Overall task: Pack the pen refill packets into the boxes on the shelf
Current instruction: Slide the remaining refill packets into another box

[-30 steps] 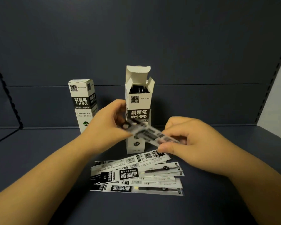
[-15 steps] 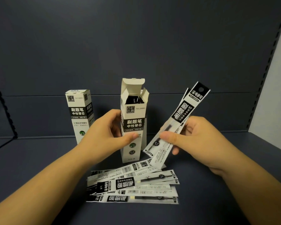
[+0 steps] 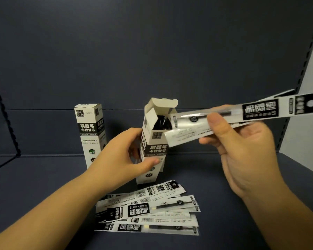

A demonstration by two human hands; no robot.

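My left hand (image 3: 124, 156) grips the open white-and-black box (image 3: 155, 141) around its middle and tilts it toward the right, flap up, with dark refills showing inside. My right hand (image 3: 242, 147) pinches two refill packets (image 3: 242, 116) held almost level, their left ends at the box's mouth. Several more refill packets (image 3: 148, 212) lie fanned on the shelf in front of the box. A second, closed box (image 3: 89, 130) stands upright to the left.
The dark blue shelf floor (image 3: 43, 177) meets a dark back panel (image 3: 152, 51). A slotted upright and pale wall (image 3: 307, 105) bound the right side. A black wire divider (image 3: 4, 114) stands at the far left.
My right hand swung the held packets from upright to nearly level, bringing their ends to the box opening. My left hand tilted the open box to the right.
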